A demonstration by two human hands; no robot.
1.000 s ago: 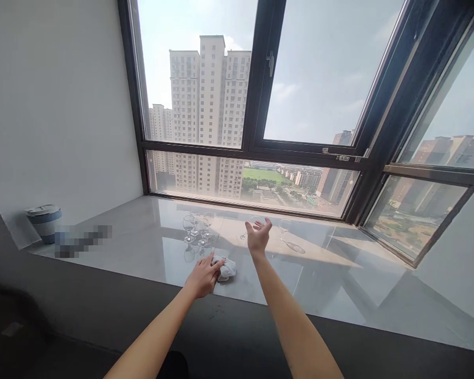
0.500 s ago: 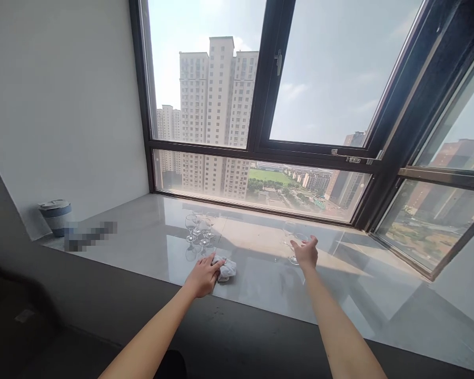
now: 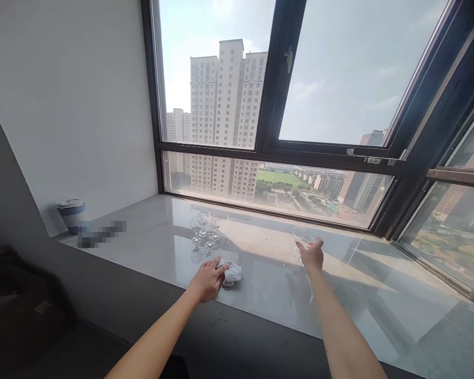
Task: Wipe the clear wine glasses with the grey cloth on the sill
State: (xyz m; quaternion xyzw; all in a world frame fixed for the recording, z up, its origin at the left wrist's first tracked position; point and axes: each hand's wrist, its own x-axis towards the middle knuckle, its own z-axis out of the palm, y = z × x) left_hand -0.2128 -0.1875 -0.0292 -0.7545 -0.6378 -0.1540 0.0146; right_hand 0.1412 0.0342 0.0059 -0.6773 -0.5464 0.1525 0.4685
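My left hand (image 3: 209,280) is closed on the near edge of a crumpled white cloth (image 3: 233,273), which lies on the glossy grey sill. My right hand (image 3: 313,255) curves around a clear stemmed glass (image 3: 299,259), thumb on one side and fingers on the other. That glass stands upright on the sill, its bowl partly hidden by the hand. Another clear glass (image 3: 298,231) shows faintly just behind it. Beyond the left hand, several similar stemmed glasses (image 3: 210,228) stand upright in a close cluster.
A blue and white tub (image 3: 71,216) sits at the sill's left end, beside a blurred-out patch (image 3: 102,234). Dark-framed windows (image 3: 268,152) rise behind the sill (image 3: 142,252). Its front edge drops off just below my hands.
The view has shifted, so the whole scene sits slightly farther right. My left hand stays at the cloth, and my right hand remains around the glass with little visible change.
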